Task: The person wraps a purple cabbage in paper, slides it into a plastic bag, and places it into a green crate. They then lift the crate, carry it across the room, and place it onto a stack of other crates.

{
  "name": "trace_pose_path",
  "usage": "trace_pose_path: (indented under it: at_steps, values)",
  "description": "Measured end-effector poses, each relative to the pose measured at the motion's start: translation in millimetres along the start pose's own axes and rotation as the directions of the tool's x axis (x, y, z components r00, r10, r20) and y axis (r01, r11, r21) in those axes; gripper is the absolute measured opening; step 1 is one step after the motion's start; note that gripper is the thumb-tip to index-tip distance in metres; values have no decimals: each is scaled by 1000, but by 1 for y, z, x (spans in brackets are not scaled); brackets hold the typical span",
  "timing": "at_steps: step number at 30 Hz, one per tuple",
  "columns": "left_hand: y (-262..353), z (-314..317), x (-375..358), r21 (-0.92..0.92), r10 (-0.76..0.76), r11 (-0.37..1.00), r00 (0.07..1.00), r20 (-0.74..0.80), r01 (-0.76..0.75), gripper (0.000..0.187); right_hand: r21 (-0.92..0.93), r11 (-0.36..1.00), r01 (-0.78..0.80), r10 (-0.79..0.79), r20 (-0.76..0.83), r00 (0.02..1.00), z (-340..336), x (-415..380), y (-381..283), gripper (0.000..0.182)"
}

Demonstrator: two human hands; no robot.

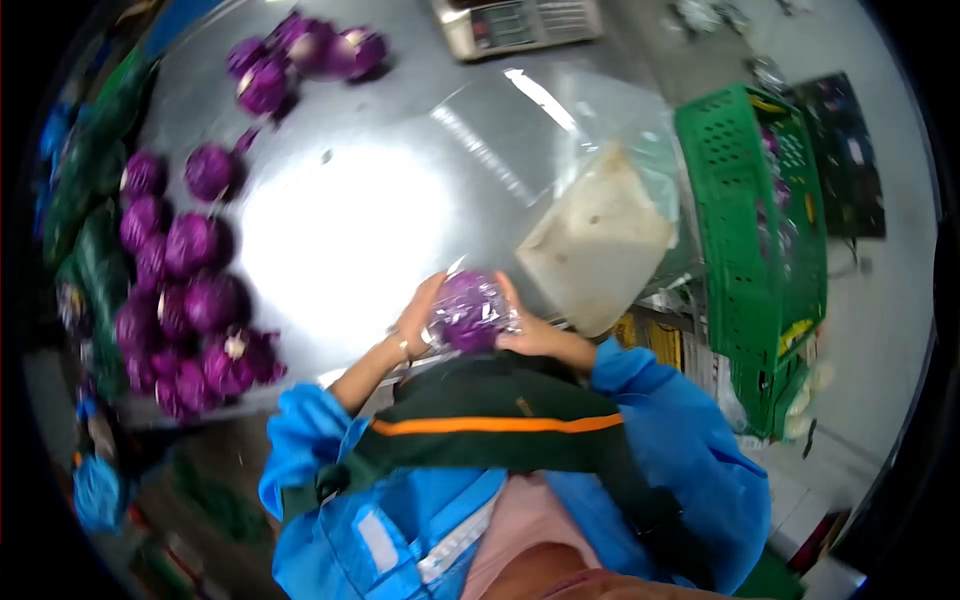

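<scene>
A red cabbage [470, 312] in a clear plastic bag is held near the front edge of the steel table [400, 130]. My left hand [418, 315] grips it from the left side, its fingers curved along the plastic. On the opposite side my right hand [525, 325] presses against the bag, with part of the palm low near the apron. Loose plastic shows around the cabbage's top and sides. Right of my hands lies a pale, stained sheet [600, 235], and clear plastic bags [625, 115] are spread beyond it.
Several unwrapped red cabbages [195, 245] crowd the table's left side, with another cluster [300, 55] at the far left. A weighing scale [515, 25] stands at the back. On the right is a green crate [715, 180] with purple items inside. Dark green bundles [100, 280] line the left edge.
</scene>
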State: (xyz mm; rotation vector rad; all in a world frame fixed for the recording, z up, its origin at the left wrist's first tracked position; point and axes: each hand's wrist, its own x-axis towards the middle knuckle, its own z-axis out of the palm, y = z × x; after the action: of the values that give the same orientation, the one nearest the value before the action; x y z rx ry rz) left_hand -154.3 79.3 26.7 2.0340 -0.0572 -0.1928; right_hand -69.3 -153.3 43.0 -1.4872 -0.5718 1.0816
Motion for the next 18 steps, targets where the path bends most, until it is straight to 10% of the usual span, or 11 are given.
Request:
trace_pose_path:
  at_steps: [3, 5, 7, 9, 10, 11, 13, 15, 18]
  values:
    - [55, -33, 23, -17, -265, 961, 939, 219, 275, 72, 880, 473, -54, 87, 15, 996, -4, -9, -22, 73]
    - [120, -51, 28, 61, -460, 886, 859, 223, 459, 69, 966, 256, -17, 209, -38, 977, -2, -10, -22, 47]
    - [210, -71, 43, 22, -198, 980, 946, 255, 199, 67, 983, -132, 130, 234, -96, 967, -13, -23, -63, 51]
    - [245, -87, 53, 45, 114, 991, 960, 255, -129, 68, 975, -153, 159, -209, -189, 959, -46, -33, -39, 51]
    - [266, -102, 57, 354, 138, 888, 904, 406, -294, 70, 965, -154, 210, -326, -250, 912, -66, -41, -38, 51]
    - [280, -112, 63, 587, 105, 660, 832, 545, -469, 72, 921, -128, 369, -300, -390, 870, -99, -62, -48, 51]
    - [270, -118, 43, 540, -101, 628, 629, 771, -561, 69, 731, -7, 683, -218, -667, 712, -176, -127, -77, 52]
    - [272, -102, 63, -174, 210, 976, 365, 907, -129, 73, 470, 146, 870, -176, -853, 491, -254, -204, -106, 53]
    - [288, -107, 85, -600, 666, 740, 206, 717, -302, 65, 156, 345, 926, -90, -976, 198, -349, -310, -131, 54]
